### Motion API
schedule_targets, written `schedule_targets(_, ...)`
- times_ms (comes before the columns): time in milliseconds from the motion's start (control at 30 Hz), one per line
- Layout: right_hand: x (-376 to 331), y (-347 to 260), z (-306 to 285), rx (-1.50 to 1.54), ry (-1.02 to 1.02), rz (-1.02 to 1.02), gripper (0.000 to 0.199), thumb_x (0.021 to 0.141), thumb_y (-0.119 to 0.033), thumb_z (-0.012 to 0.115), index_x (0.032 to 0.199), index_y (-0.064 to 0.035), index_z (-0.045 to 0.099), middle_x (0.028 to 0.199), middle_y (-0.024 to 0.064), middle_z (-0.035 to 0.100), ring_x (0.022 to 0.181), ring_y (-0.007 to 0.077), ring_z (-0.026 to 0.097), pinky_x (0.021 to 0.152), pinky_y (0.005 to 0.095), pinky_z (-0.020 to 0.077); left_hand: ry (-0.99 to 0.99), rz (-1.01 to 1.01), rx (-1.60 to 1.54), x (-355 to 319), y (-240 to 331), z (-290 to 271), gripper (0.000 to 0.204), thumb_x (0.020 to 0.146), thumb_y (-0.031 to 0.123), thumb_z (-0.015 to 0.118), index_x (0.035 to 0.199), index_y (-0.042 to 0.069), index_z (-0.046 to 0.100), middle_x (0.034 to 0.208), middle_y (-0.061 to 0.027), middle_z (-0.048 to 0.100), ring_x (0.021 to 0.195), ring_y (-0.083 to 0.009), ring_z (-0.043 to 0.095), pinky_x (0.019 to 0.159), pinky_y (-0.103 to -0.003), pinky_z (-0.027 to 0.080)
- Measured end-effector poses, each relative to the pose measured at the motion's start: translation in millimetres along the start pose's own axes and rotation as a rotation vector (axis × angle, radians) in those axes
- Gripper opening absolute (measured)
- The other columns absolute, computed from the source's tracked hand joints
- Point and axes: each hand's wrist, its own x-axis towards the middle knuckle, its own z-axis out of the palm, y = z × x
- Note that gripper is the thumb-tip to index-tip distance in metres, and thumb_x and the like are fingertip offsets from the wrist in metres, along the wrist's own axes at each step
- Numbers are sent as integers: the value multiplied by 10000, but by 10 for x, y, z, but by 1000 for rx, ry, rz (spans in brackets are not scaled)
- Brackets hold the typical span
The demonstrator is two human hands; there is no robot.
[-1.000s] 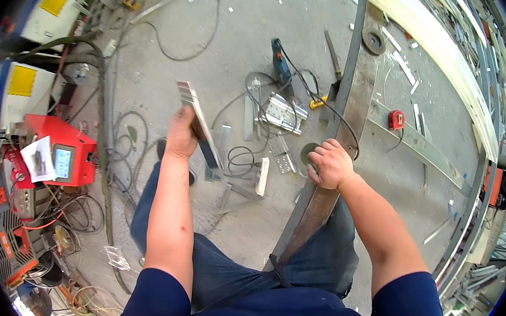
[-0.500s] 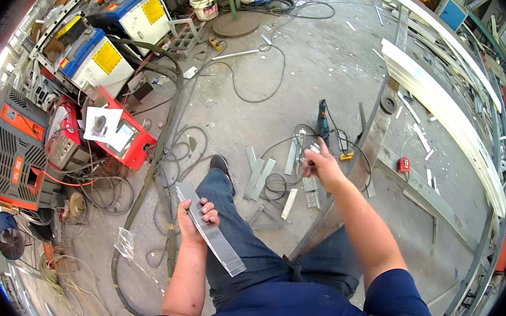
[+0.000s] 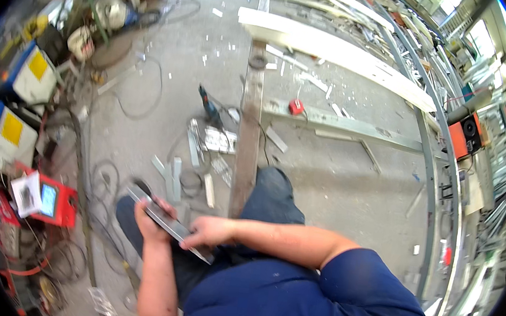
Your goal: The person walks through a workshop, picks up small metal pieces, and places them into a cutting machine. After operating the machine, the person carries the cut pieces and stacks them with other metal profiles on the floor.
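A stack of flat grey metal strips (image 3: 169,224) lies slanted over my lap. My left hand (image 3: 152,220) is wrapped round its upper part, with the thumb and fingers on opposite edges. At the lower end my right hand (image 3: 208,232) is closed on the strips, its fingers bent at the edge; motion blurs the fingertips, and anything small among them cannot be made out. On the floor ahead lie a teal power drill (image 3: 210,107), several loose metal strips (image 3: 175,177) and a pale bar (image 3: 209,190).
A long rusty steel beam (image 3: 248,133) runs forward by my right knee, joined by a crossbeam (image 3: 355,125) bearing a red tape measure (image 3: 296,106). White profiles (image 3: 338,56) lie beyond. Cables, hoses and a red machine (image 3: 63,200) stand at left.
My right hand has come back from above the floor near the drill to the lower end of the strips. The view has swung right; my left hand still holds the stack.
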Motion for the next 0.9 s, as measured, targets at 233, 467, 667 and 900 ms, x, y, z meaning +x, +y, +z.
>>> schedule_targets(233,272,268,-7,172,111,47,470,719,-364,747,931,37,623,780,93,621,684,178,607,584,333,492,98,-221,67,637,-130,-213,341,829,446,599,783,109,573,662,-57,580,617,-241,582,689,-425,521)
schedule_targets(467,336,465,-371,214,186,-109,436,715,-311,721,985,4,588,865,100,622,800,196,591,692,333,479,41,-349,284,834,-202,209,360,789,466,628,948,145,595,801,-65,624,718,-281,608,796,-517,505)
schedule_targets(667,-300,421,-685,353,89,-25,441,726,-326,723,974,13,589,833,105,624,779,192,587,688,335,470,152,-513,359,647,-391,844,286,821,385,609,878,110,558,730,-79,563,683,-294,542,861,-505,447)
schedule_targets(900,-1495,239,-834,636,430,-240,749,862,-565,588,1303,30,474,1114,136,604,965,191,564,823,339,438,162,-459,608,115,-958,2573,197,868,321,535,806,136,502,654,-41,482,624,-211,487,666,-386,441)
